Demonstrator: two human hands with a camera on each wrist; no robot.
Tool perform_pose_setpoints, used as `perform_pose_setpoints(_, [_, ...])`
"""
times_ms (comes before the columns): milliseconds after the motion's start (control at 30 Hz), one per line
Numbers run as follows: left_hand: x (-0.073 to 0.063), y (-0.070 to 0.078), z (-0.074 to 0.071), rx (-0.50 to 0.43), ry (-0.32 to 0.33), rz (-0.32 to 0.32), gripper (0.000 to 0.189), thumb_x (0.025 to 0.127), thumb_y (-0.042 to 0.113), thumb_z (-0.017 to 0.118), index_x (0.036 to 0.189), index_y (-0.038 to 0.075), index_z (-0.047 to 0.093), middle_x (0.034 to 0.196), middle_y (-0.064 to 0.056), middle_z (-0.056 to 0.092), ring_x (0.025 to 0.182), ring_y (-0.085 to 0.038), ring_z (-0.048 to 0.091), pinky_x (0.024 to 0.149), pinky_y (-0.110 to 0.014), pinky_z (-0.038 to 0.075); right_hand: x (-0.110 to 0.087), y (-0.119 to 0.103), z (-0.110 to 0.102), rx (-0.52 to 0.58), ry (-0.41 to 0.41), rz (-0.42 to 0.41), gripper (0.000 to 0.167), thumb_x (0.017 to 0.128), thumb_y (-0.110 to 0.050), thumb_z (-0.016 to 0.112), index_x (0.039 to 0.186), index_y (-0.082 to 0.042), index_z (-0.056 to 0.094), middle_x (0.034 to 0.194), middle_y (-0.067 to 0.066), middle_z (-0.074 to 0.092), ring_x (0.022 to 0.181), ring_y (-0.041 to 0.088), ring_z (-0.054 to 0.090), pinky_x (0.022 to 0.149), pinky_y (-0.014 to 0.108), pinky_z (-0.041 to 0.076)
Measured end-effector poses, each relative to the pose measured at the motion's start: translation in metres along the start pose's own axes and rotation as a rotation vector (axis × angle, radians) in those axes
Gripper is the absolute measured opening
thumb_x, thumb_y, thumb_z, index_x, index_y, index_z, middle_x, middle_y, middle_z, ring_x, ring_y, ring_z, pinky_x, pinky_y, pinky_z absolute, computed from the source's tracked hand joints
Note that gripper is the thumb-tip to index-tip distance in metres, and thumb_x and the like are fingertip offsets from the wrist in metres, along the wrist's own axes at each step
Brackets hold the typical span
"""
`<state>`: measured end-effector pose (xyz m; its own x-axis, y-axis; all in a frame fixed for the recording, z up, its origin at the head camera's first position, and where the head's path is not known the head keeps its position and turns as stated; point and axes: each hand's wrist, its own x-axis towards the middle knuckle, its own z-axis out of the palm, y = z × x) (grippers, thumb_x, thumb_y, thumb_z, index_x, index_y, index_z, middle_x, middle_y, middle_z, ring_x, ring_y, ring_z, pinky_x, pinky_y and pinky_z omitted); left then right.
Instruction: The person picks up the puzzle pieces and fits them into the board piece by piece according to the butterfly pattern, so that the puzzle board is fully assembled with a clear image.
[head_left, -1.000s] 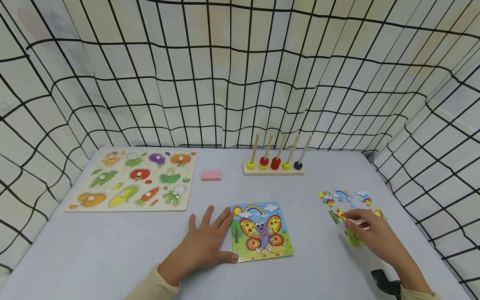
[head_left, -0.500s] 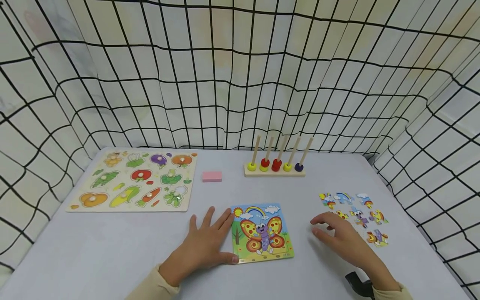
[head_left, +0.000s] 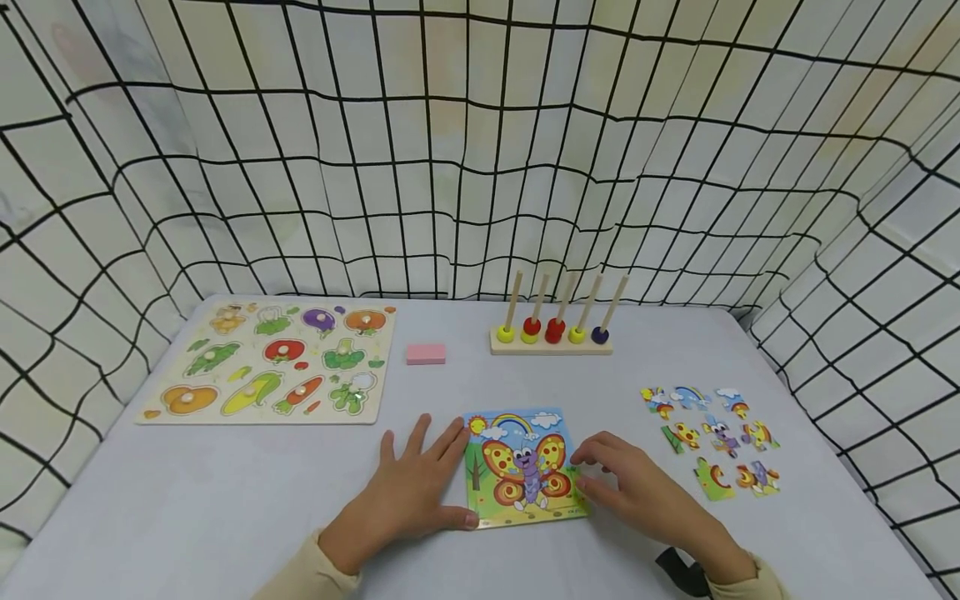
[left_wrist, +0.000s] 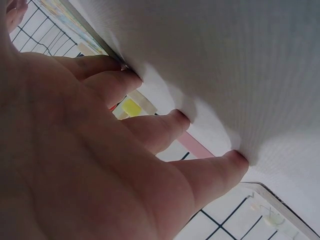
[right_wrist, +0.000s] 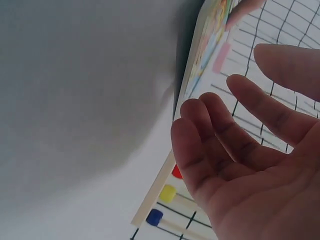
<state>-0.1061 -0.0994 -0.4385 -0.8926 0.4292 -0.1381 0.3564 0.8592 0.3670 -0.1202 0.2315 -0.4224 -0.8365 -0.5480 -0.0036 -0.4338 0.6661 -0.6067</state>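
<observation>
A square butterfly puzzle board [head_left: 517, 467] lies on the white table between both hands in the head view. Beside its left edge, my left hand [head_left: 416, 479] rests with fingers spread, thumb and index finger right at the edge; the left wrist view shows these fingertips [left_wrist: 239, 158] down on the tabletop. My right hand [head_left: 637, 487] is at the board's right edge, thumb and forefinger apart and overlapping it in the head view. Nothing sits between the relaxed fingers [right_wrist: 187, 145] in the right wrist view. Several loose jigsaw pieces [head_left: 722, 437] lie in rows farther right.
A vegetable peg puzzle [head_left: 273, 358] is at the back left, with a pink block [head_left: 425, 354] beside it. At the back stands a bead-and-peg counting stand [head_left: 551, 342]. Black netting [head_left: 465, 167] surrounds the table's back and sides.
My right hand has come away from the loose pieces, leaving the piece it held at the bottom of their rows, and moved left to the board. The left hand has stayed put.
</observation>
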Motion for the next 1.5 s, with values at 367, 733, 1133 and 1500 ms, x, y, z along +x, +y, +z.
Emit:
perform_pose_setpoints(367, [0.000, 0.001, -0.002, 0.004, -0.013, -0.004, 0.114, 0.080, 0.066, 0.086, 0.166, 0.007, 0.040, 0.173, -0.008, 0.034, 0.157, -0.053, 0.021, 0.111, -0.087, 0.015, 0.010, -0.010, 0.016, -0.064, -0.078, -0.027, 0.021, 0.100, -0.025, 0.080, 0.119, -0.018, 0.075, 0.112, -0.009, 0.055, 0.105, 0.014, 0.053, 0.087, 0.031, 0.052])
perform_pose_setpoints(733, [0.000, 0.001, -0.001, 0.002, -0.008, 0.004, 0.115, 0.079, 0.067, 0.086, 0.165, 0.006, 0.040, 0.173, -0.008, 0.035, 0.156, -0.053, 0.021, 0.110, -0.088, 0.016, 0.016, -0.013, 0.017, -0.120, -0.154, -0.042, 0.026, 0.098, -0.022, 0.083, 0.122, -0.019, 0.073, 0.107, -0.008, 0.048, 0.103, 0.012, 0.047, 0.082, 0.027, 0.048])
perform_pose_setpoints(1133, [0.000, 0.000, -0.001, 0.002, -0.015, -0.006, 0.113, 0.080, 0.067, 0.086, 0.165, 0.007, 0.041, 0.173, -0.008, 0.035, 0.157, -0.053, 0.020, 0.110, -0.088, 0.015, 0.024, -0.018, 0.016, -0.154, -0.205, -0.066, 0.027, 0.097, -0.020, 0.083, 0.119, -0.017, 0.069, 0.106, -0.007, 0.045, 0.101, 0.012, 0.045, 0.081, 0.027, 0.045])
perform_pose_setpoints(1500, [0.001, 0.003, 0.001, 0.014, -0.015, 0.005, 0.113, 0.080, 0.066, 0.086, 0.165, 0.008, 0.041, 0.173, -0.008, 0.035, 0.157, -0.052, 0.021, 0.110, -0.087, 0.016, 0.025, -0.017, 0.015, -0.154, -0.250, -0.045, 0.028, 0.095, -0.020, 0.084, 0.115, -0.017, 0.065, 0.113, -0.006, 0.046, 0.106, 0.014, 0.046, 0.088, 0.033, 0.050])
